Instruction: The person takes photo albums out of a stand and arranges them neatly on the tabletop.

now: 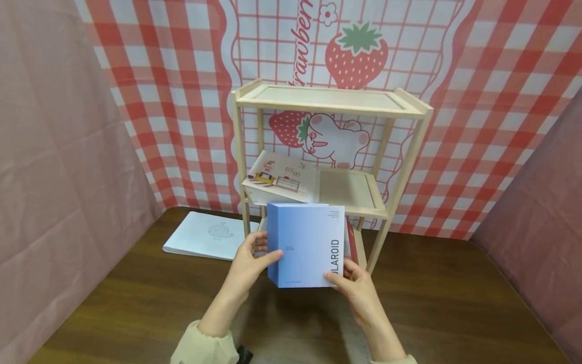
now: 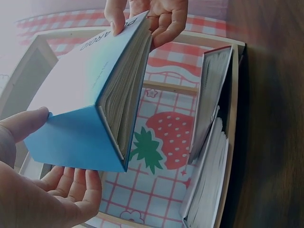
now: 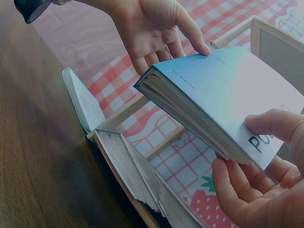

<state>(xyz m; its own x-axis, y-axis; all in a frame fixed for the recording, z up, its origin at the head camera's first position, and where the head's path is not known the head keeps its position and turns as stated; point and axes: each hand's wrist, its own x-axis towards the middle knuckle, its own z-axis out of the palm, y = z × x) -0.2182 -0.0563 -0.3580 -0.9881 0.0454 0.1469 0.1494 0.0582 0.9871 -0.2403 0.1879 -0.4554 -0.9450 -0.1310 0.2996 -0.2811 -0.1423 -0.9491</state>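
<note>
In front of the shelf I hold a thick photo album (image 1: 304, 247) with a blue-to-white cover and dark lettering that reads in part "LAROID". My left hand (image 1: 247, 260) grips its blue spine side, thumb on the front and fingers around the back. The right hand (image 1: 356, 288) pinches the lower right edge, its thumb over the lettering and its fingers beneath. Both wrist views show the thick block of pages (image 3: 190, 116) between the covers. The album is tilted, with its cover facing up toward me.
A light wooden shelf unit (image 1: 334, 108) stands behind the album. A white illustrated book (image 1: 282, 177) lies on its middle board. Two albums (image 2: 211, 95) sit in the lower level, partly hidden in the head view. A white album with a whale drawing (image 1: 209, 235) lies on the brown table to the left.
</note>
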